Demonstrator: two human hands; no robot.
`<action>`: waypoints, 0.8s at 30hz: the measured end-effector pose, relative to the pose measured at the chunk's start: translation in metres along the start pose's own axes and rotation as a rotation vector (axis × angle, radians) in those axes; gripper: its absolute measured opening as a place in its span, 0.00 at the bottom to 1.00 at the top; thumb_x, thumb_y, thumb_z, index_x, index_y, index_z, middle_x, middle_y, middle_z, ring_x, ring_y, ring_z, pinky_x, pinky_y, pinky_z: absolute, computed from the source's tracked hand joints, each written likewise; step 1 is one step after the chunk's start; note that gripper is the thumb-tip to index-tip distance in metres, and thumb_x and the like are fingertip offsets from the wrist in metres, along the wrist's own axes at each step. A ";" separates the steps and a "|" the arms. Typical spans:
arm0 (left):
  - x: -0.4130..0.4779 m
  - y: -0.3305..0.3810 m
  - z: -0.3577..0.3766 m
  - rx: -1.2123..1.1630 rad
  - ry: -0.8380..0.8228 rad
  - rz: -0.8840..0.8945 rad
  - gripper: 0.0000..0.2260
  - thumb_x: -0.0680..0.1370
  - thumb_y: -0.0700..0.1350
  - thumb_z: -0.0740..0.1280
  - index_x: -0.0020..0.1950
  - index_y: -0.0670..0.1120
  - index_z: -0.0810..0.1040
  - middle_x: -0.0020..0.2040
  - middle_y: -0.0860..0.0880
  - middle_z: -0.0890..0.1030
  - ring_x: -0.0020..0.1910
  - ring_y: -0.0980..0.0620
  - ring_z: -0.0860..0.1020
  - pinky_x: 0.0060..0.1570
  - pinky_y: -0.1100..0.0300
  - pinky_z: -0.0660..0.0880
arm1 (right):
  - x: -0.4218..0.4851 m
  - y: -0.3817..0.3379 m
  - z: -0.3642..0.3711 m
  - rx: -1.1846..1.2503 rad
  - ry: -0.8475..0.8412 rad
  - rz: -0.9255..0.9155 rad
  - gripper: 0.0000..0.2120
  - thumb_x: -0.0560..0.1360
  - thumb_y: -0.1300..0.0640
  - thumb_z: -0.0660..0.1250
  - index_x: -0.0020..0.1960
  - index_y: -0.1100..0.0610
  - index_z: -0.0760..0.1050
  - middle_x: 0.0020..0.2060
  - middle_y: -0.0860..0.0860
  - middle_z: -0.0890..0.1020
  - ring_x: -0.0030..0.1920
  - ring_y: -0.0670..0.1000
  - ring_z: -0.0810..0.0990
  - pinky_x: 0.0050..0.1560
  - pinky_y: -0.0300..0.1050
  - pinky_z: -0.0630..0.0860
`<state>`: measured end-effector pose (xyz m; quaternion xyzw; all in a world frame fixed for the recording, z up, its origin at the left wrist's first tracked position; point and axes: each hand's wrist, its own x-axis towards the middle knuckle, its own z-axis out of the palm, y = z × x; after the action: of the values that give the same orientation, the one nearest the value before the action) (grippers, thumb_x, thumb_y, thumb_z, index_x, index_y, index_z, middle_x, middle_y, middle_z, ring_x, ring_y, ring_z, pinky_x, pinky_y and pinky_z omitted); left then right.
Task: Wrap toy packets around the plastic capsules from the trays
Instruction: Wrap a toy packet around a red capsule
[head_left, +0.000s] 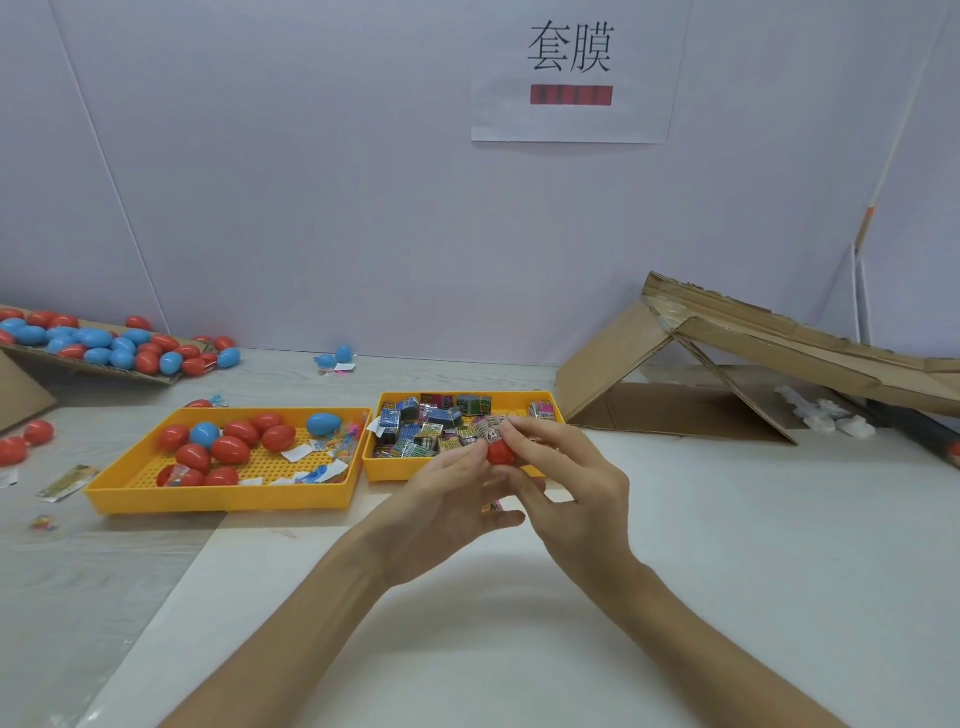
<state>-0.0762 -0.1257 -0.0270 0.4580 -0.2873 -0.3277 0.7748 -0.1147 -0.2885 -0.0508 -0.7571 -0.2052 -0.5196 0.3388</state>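
Both hands are raised in front of the near edge of the packet tray, meeting at the fingertips.

Left hand (447, 499): fingers curled up against a red capsule (500, 453), holding it from the left side.

Right hand (569, 480): fingers curled in from the right, pinching a printed packet (491, 432) that sits against the upper end of the capsule, touching it. Only the middle of the capsule shows between the fingers. How far the packet reaches round it cannot be told.

A second bit of printed foil (491, 506) shows low between the palms; which hand holds it cannot be told.

Behind the hands, two yellow trays sit side by side on the table (727, 519), close together:
- left tray (223, 500): red and blue eggs (230, 449), white paper slips, small coloured toy bits
- right tray (387, 470): a heap of folded packets (415, 431)

Far left: a tilted cardboard stand (21, 395) carries many more red and blue capsules; loose red ones (39, 431) lie on the table just beside it, and a flat wrapper (67, 483) lies near the left tray.

Far right: a folded cardboard box (675, 364), propped up like a tent.

Wall: a white paper sign (571, 73) with two printed characters and a red bar
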 end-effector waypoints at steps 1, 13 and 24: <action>0.000 0.001 0.001 -0.007 -0.003 -0.003 0.26 0.76 0.56 0.73 0.66 0.42 0.75 0.62 0.37 0.72 0.66 0.41 0.74 0.64 0.42 0.67 | 0.000 0.001 0.000 -0.009 -0.002 -0.001 0.19 0.72 0.64 0.75 0.61 0.55 0.81 0.58 0.47 0.81 0.58 0.46 0.81 0.56 0.38 0.79; 0.000 -0.002 -0.003 0.023 -0.002 -0.038 0.15 0.81 0.52 0.65 0.58 0.41 0.78 0.55 0.42 0.79 0.58 0.47 0.77 0.56 0.53 0.76 | -0.001 0.007 0.000 -0.043 0.046 -0.024 0.11 0.72 0.62 0.75 0.54 0.60 0.85 0.56 0.50 0.84 0.56 0.46 0.84 0.59 0.36 0.78; 0.004 0.000 -0.008 -0.065 0.031 -0.053 0.22 0.82 0.53 0.58 0.71 0.44 0.76 0.67 0.39 0.76 0.65 0.40 0.75 0.71 0.37 0.65 | 0.004 -0.002 -0.001 -0.025 -0.033 0.006 0.23 0.70 0.66 0.76 0.62 0.51 0.79 0.57 0.39 0.80 0.59 0.41 0.80 0.61 0.41 0.75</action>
<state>-0.0680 -0.1244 -0.0298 0.4450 -0.2523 -0.3503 0.7846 -0.1155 -0.2876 -0.0465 -0.7704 -0.2020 -0.5085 0.3271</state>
